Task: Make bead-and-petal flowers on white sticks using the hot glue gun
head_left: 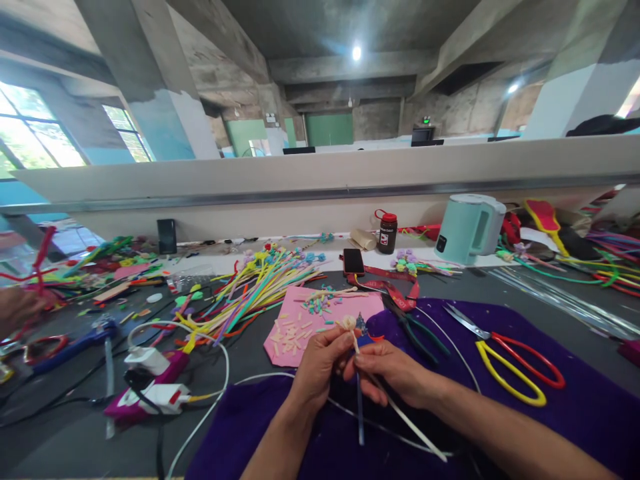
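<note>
A small cream flower (349,323) of fuzzy pipe cleaner is pinched between the fingertips of my left hand (320,360). Its long cream stem (417,430) slants down to the right. The fingers of my right hand (387,367) close on that stem just under the flower head. Behind my hands shows a blue and orange thing (373,339), mostly hidden. A translucent stick (361,417) hangs below my fingers; what it joins is hidden. Just beyond, a pink sheet (280,313) carries short cream pieces (290,337) and small teal and purple pieces (323,303).
Dark-handled pliers (423,337) and red-yellow scissors (510,357) lie on purple cloth (590,413). Left are plugged power strips (150,393), a blue glue gun (75,343), colourful pipe-cleaner stems (270,280) and another person's hand (20,307). A phone (353,261), bottle (387,233) and kettle (470,230) stand behind.
</note>
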The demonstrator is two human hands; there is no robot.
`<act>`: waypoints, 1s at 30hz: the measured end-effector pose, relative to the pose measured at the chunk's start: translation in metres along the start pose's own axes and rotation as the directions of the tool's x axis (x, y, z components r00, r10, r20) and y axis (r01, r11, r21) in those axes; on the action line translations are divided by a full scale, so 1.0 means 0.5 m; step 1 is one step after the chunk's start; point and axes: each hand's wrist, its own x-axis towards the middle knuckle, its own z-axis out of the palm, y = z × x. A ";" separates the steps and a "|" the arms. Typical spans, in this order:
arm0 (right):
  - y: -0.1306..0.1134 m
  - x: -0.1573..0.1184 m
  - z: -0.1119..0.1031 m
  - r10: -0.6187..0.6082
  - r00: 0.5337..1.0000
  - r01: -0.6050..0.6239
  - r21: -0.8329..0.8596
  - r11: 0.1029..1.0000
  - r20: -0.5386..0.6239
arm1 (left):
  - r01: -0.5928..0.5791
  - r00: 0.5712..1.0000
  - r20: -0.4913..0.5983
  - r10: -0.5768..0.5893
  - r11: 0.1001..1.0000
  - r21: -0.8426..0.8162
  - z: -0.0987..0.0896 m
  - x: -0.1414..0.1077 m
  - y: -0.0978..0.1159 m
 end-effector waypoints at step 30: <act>0.014 0.005 0.006 -0.003 1.000 0.003 -0.056 0.998 -0.009 | -0.061 0.995 -0.084 0.052 0.992 -0.110 0.005 0.004 -0.011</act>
